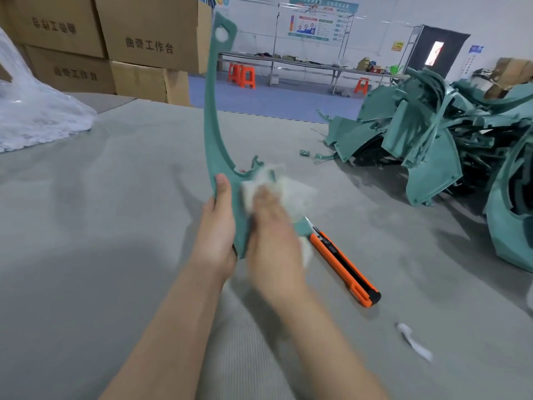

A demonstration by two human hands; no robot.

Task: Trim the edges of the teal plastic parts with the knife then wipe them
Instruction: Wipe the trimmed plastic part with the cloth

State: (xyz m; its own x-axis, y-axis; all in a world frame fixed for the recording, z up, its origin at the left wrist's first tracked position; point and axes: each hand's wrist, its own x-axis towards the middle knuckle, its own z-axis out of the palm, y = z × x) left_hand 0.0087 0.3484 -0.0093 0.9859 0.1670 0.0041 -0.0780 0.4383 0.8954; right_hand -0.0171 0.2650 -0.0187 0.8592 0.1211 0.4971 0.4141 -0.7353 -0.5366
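Note:
A long curved teal plastic part stands upright, its ring end high near the cardboard boxes. My left hand grips its lower end, thumb along the near face. My right hand, blurred by motion, holds a white cloth against the part's lower right side. An orange utility knife lies on the grey table just right of my right hand, blade out and pointing up-left. Neither hand touches the knife.
A big heap of teal plastic parts fills the table's right side. Small teal offcuts lie near it. A white scrap lies front right. Clear plastic wrap sits far left, stacked cardboard boxes behind.

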